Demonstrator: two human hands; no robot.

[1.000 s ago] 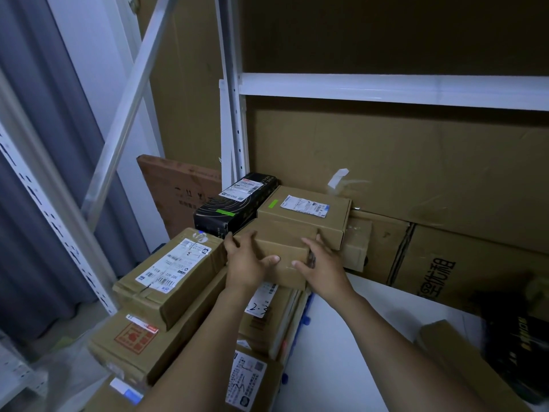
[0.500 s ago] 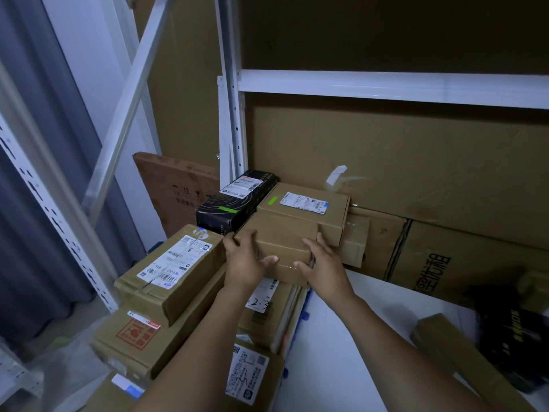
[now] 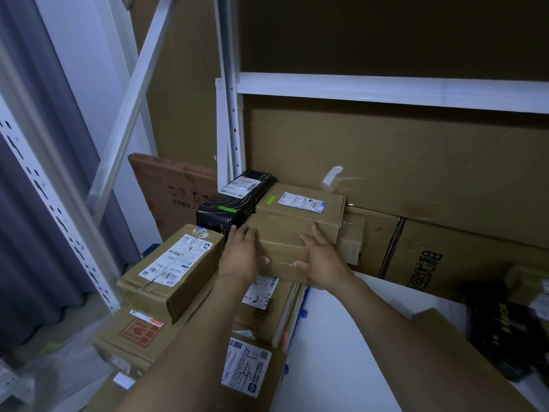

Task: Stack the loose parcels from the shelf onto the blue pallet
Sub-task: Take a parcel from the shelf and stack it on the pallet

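Your left hand (image 3: 242,254) and right hand (image 3: 323,260) clasp a small box (image 3: 282,240) between them at the centre of the frame. Your fingers lie along its sides and your thumbs hook over its near face. The small box touches a labelled box (image 3: 300,208) just behind it, and a black box (image 3: 234,203) lies to the upper left. Left of your left forearm, a long box (image 3: 175,272) sits atop a stack. A white surface (image 3: 341,352) spreads at lower right.

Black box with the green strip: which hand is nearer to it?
Left. The left hand sits beside the black box; the right hand holds the brown parcel on its far side.
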